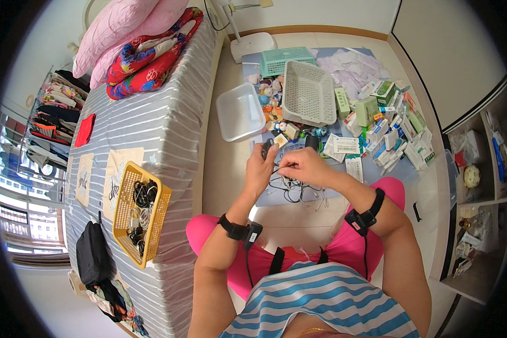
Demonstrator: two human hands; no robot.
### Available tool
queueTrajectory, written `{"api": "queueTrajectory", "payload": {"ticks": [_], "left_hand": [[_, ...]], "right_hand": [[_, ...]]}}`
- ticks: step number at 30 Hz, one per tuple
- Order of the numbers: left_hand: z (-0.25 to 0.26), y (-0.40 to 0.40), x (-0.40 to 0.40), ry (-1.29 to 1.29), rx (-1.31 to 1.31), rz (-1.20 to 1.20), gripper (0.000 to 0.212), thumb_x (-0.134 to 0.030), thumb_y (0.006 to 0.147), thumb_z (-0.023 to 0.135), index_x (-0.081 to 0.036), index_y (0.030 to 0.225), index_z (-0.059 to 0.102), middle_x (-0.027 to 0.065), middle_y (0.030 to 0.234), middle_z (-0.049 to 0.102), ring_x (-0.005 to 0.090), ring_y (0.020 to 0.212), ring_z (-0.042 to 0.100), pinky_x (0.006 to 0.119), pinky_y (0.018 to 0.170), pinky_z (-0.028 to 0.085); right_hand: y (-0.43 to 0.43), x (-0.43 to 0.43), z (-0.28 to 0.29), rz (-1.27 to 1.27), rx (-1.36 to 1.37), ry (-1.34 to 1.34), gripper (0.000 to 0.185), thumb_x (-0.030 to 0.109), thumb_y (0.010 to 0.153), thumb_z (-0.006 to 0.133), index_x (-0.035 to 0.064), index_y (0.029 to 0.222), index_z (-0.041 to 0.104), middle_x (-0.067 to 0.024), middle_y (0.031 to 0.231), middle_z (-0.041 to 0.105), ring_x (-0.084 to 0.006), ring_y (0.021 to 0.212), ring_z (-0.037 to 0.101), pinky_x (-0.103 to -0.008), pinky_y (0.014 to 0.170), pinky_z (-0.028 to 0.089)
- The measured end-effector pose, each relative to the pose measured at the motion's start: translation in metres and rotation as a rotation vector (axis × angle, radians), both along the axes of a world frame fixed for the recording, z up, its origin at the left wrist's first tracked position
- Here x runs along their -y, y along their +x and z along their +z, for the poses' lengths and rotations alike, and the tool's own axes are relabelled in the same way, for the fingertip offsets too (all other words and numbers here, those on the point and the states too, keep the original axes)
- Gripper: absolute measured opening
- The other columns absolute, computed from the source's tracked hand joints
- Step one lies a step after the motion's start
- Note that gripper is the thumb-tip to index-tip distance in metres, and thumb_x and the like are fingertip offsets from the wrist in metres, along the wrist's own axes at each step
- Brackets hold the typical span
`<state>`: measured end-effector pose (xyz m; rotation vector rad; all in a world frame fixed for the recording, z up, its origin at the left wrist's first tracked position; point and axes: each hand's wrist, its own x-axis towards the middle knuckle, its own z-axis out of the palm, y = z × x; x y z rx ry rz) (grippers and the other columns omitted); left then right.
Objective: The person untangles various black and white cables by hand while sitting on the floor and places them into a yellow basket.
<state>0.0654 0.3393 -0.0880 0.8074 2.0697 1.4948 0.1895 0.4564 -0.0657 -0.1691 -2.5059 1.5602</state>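
My left hand (260, 169) grips a black bundle (267, 148), seemingly a coiled cable, that shows above its thumb. Close beside it, my right hand (306, 166) pinches a thin dark cord between thumb and fingers. The cord runs toward the left hand; its full path is hidden. On the floor just below both hands lies a loose tangle of black and white cables (293, 192). A black cylindrical object (311, 143) stands just beyond the right hand. On the bed to my left, a yellow plastic basket (162, 211) holds several coiled black and white cables (144, 193).
Ahead stand a grey perforated basket (290, 105), a teal basket (274, 61) and a translucent tub (232, 114). Many medicine boxes (380, 129) are heaped to the right, small toys (274, 114) at centre. The bed (181, 139) borders the left, open shelves (475, 203) the right.
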Motion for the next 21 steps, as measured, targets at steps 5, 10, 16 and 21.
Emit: {"api": "queueTrajectory", "payload": {"ticks": [5,10,16,21], "left_hand": [[0.012,0.0,0.007,-0.147,0.457,-0.358,0.034,-0.039,0.096,0.046,-0.006,0.096,0.051,0.0008,0.062,0.049,0.0084,0.051,0.046,0.022,0.041,0.033],[0.029,0.0,0.012,-0.087,0.646,-0.524,0.026,-0.032,0.094,0.053,-0.006,0.097,0.051,-0.0002,0.066,0.048,0.0073,0.053,0.045,0.021,0.042,0.029],[0.036,-0.003,0.016,-0.104,0.677,-0.549,0.026,-0.033,0.091,0.059,-0.009,0.091,0.049,-0.0018,0.064,0.046,0.0065,0.053,0.044,0.02,0.042,0.028],[0.037,-0.005,0.02,-0.022,0.725,-0.597,0.028,-0.032,0.094,0.053,-0.005,0.096,0.049,-0.0005,0.067,0.047,0.0075,0.055,0.044,0.021,0.042,0.028]], "right_hand": [[0.002,-0.019,0.007,-0.093,-0.194,0.157,0.018,0.017,0.075,0.07,0.0015,0.077,0.064,-0.0093,0.07,0.06,-0.0243,0.063,0.058,-0.0323,0.058,0.045],[0.005,-0.026,0.014,-0.165,-0.171,0.042,0.014,0.011,0.073,0.073,0.0015,0.081,0.066,-0.0083,0.076,0.063,-0.017,0.065,0.059,-0.028,0.058,0.046],[0.001,-0.026,0.01,-0.229,-0.218,-0.058,0.009,0.009,0.078,0.07,0.0014,0.082,0.066,-0.0025,0.073,0.058,-0.0082,0.062,0.052,-0.0228,0.056,0.042],[0.0,-0.028,0.005,-0.266,-0.198,-0.072,0.009,0.01,0.081,0.068,0.0011,0.083,0.066,-0.0017,0.074,0.06,-0.0063,0.062,0.052,-0.0221,0.057,0.042]]}}
